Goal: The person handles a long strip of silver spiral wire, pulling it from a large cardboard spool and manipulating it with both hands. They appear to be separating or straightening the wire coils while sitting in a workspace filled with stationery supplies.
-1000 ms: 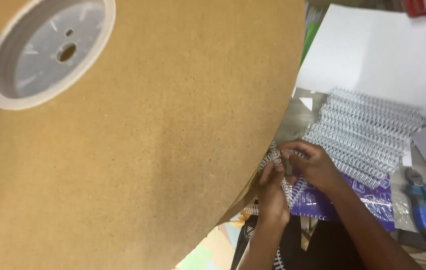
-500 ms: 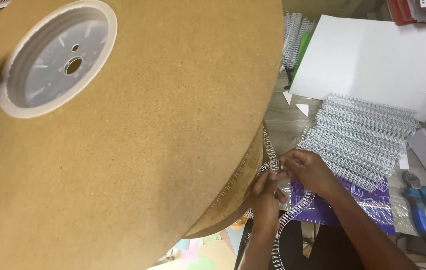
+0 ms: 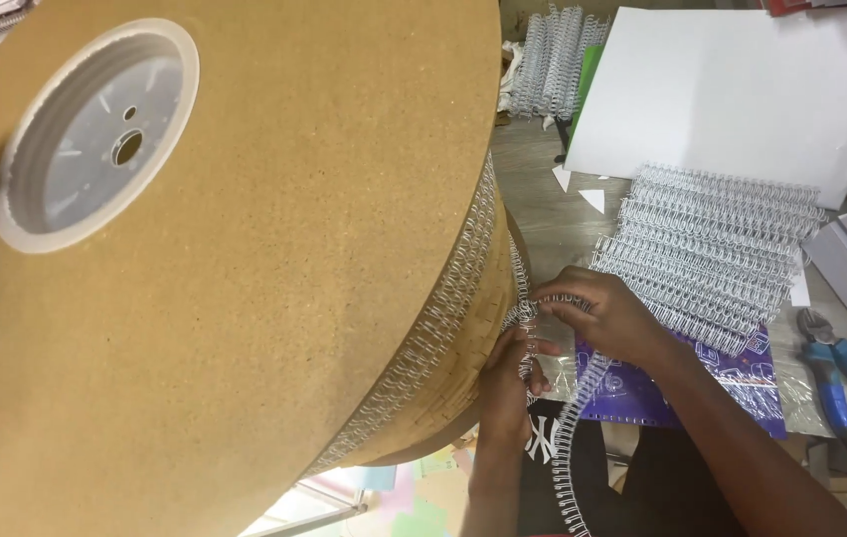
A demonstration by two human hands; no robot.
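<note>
The left hand (image 3: pixel 508 383) pressed against the edge of the big cardboard spool (image 3: pixel 245 298), its fingers curled shut around the silver binding wire strip (image 3: pixel 533 333) where the strip left the spool's rim. Just above and right of it, the right hand (image 3: pixel 602 316) pinched the same strip between thumb and bent fingers, closed on it. From the two hands the strip ran down toward the person's lap, below both wrists. Beyond the right hand, a stack of cut wire combs (image 3: pixel 712 239) lay on the counter (image 3: pixel 543 199), partly on a purple notebook cover (image 3: pixel 682 383) just beside that wrist. Blue-handled pliers (image 3: pixel 846 383) lay farther right, well apart, and a white sheet (image 3: pixel 742 89) rested behind the combs.
</note>
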